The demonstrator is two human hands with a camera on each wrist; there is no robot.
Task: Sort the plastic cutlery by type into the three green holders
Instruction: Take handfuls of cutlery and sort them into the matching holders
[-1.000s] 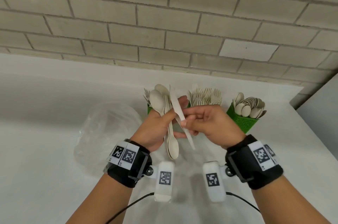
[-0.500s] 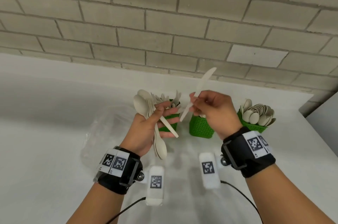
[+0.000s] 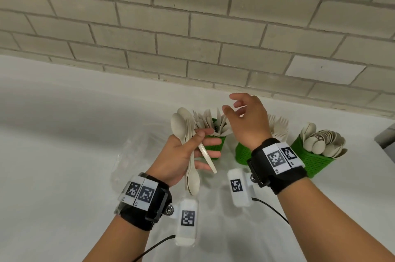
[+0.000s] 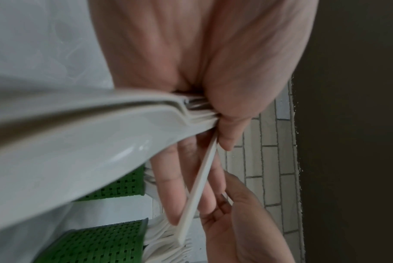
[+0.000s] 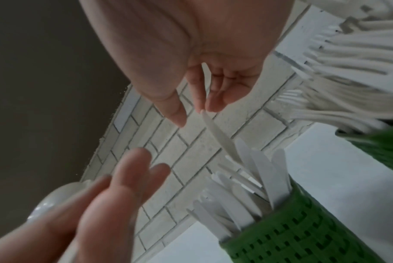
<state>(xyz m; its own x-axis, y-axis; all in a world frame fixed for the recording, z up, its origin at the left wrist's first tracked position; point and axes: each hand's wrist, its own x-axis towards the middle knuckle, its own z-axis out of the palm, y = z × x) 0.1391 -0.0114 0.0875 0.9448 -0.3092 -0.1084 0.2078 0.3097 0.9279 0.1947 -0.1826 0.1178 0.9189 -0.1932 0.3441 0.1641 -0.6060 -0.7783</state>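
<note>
My left hand (image 3: 188,150) grips a bundle of beige plastic spoons (image 3: 180,126) and one knife (image 3: 207,158) that slants down to the right. The spoon bowls (image 4: 78,142) fill the left wrist view, and the knife handle (image 4: 198,186) crosses my fingers. My right hand (image 3: 230,103) hovers with spread fingers over the left green holder (image 3: 214,147), which is full of knives. A knife (image 5: 220,135) hangs just below my fingertips (image 5: 205,106), its lower end among the knives in that holder (image 5: 292,236). The middle holder (image 3: 242,155) carries forks and the right holder (image 3: 312,161) carries spoons.
A crumpled clear plastic bag (image 3: 132,155) lies on the white table (image 3: 64,176) left of my left hand. A brick wall (image 3: 192,26) runs behind the holders. The table's right edge is near the spoon holder.
My right hand drew a knife out of the left hand's bundle, lifted it over to the left holder and loosened its fingers from it. The left hand kept its bundle.
</note>
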